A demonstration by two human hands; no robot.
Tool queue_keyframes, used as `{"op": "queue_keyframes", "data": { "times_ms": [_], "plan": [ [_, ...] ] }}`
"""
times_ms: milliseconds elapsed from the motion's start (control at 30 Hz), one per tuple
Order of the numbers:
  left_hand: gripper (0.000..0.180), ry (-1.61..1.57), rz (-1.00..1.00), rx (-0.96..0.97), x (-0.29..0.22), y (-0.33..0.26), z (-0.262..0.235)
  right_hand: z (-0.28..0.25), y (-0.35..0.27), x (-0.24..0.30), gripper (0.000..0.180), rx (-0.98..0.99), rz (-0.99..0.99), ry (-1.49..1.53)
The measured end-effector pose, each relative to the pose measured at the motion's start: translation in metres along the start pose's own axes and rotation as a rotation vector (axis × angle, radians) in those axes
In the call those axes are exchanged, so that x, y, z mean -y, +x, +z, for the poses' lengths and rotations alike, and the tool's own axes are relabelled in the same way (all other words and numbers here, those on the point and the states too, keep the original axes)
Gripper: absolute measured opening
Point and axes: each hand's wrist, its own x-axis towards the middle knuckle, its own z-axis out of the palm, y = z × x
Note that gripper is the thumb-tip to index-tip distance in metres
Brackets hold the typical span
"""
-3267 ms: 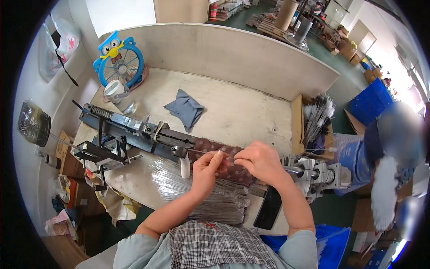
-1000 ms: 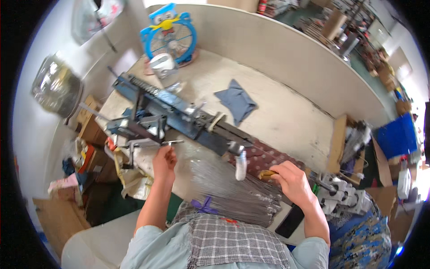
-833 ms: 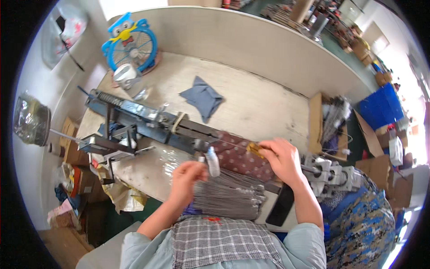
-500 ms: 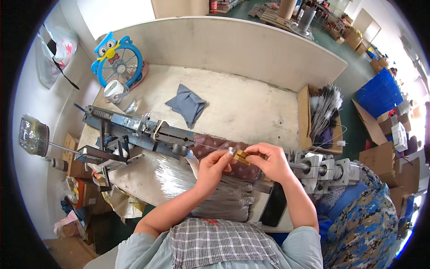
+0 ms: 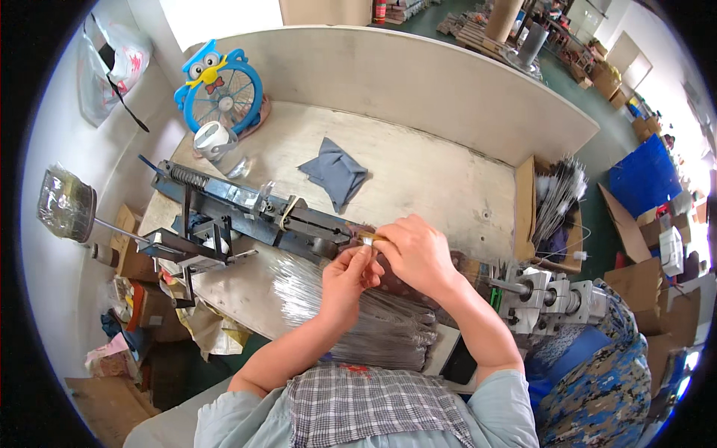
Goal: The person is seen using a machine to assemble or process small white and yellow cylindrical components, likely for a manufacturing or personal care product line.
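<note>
Just past the right end of a long metal bench fixture [image 5: 258, 205], both my hands work close together. My right hand [image 5: 420, 255] is closed on a small brass-coloured block [image 5: 367, 236], which its fingers largely cover. Against the block, my left hand [image 5: 346, 282] pinches a small silvery-white piece [image 5: 367, 242]; its exact kind is too small to tell. Under my hands lies a thick bundle of thin metal wires [image 5: 385, 332]. A brown dotted cloth [image 5: 392, 280] is partly hidden behind my right hand.
A grey-blue cloth [image 5: 334, 173] lies mid-table. Far left stand a blue cartoon fan [image 5: 222, 104] and a clear cup with a white lid [image 5: 214, 140]. On the right are a carton of wires [image 5: 525, 209] and a clamped shaft mechanism [image 5: 549, 296]. A dark phone-like slab [image 5: 458, 364] sits near the front edge.
My right hand has moved left with the brass-coloured block, close to the fixture's end, and its back now faces up. My left hand stays beside it. The whole view has shifted slightly.
</note>
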Motion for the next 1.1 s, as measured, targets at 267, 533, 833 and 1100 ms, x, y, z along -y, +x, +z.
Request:
{"op": "queue_keyframes", "data": {
  "times_ms": [267, 533, 833, 1100],
  "plan": [
    [0.043, 0.179, -0.077, 0.154, -0.009, 0.002, -0.006, -0.015, 0.011, 0.007, 0.020, 0.314, 0.494, 0.355],
    [0.035, -0.280, -0.052, 0.194, 0.013, 0.006, -0.006, 0.006, -0.011, 0.030, 0.035, -0.150, 0.059, -0.106],
    [0.027, -0.142, 0.155, 0.118, 0.011, 0.011, -0.002, 0.032, -0.016, 0.017, 0.018, -0.369, -0.036, -0.069],
    [0.019, -0.154, 0.179, 0.076, 0.021, 0.021, -0.025, 0.024, -0.016, 0.015, 0.017, -0.319, -0.118, -0.064]
  ]
}}
